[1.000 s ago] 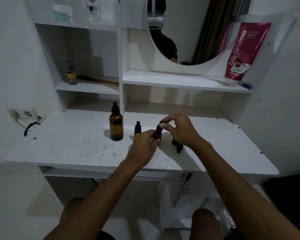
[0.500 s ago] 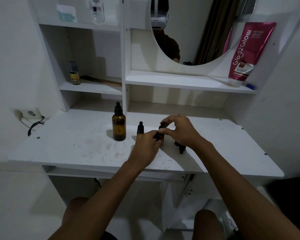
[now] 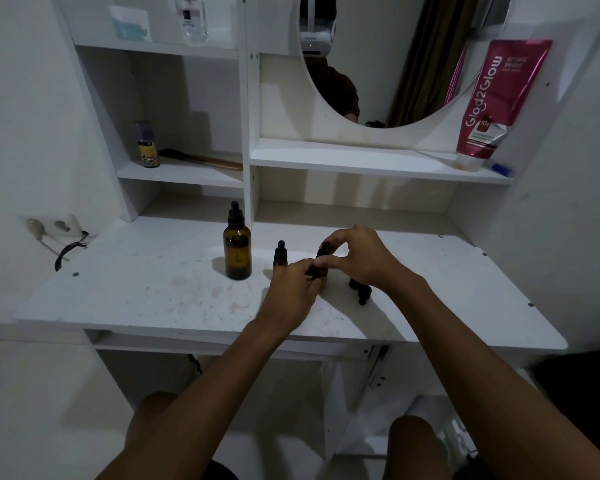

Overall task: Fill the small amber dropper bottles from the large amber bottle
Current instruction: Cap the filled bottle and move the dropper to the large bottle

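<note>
— What's in front of you?

— I'm sitting at the white desk (image 3: pixel 136 292). The large amber bottle (image 3: pixel 237 252) is standing upright toward the desk's back edge, left of the middle, with its dropper cap on. Just right of it one small dropper bottle (image 3: pixel 280 253) is standing capped, partly behind my knuckles. Another small bottle (image 3: pixel 360 289) is lying on its side near the middle, under my right wrist.

— And your hands?

— My left hand (image 3: pixel 291 289) is curling closed around the body of a third small bottle (image 3: pixel 317 266), holding it tilted just above the desk. My right hand (image 3: pixel 359 258) is pinching its black dropper cap (image 3: pixel 326 247) between thumb and forefinger; the other fingers are arching loosely above.

— So you're opening it?

— I'm judging so; whether the cap is loosening or tightening I cannot tell from here.

— What could go wrong?

— The bottle is tilting, so anything inside could be dribbling out as the cap comes free. My right wrist is hanging close over the lying bottle and could be nudging it toward the front edge. My left knuckles are crowding the standing small one and could be tipping it.
</note>
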